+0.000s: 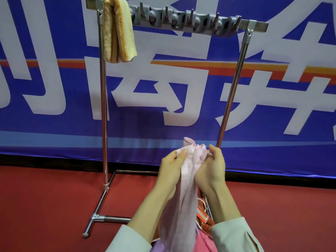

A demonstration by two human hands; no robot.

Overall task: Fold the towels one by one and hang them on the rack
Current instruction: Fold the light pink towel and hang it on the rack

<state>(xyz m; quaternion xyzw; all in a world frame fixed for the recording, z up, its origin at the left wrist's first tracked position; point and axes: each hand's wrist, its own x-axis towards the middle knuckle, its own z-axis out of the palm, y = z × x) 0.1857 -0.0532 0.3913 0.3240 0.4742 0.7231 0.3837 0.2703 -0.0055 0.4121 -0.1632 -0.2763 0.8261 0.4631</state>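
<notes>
I hold a pink towel (189, 179) bunched at its top, my left hand (171, 168) and right hand (211, 170) pinching it side by side, the rest hanging down between my forearms. Ahead stands the metal rack (103, 106) on the red floor (45, 206). A folded yellow towel (118, 31) is draped over the left end of its top bar, beside a grey strip of hooks (181, 20). A blue banner (54, 88) hangs behind.

Both forearms extend forward and upward, sleeves at mid-forearm. Left hand (171, 165) and right hand (211, 167) are raised close together, palms facing inward, fingers curled, pinching the pink towel (187, 179).
</notes>
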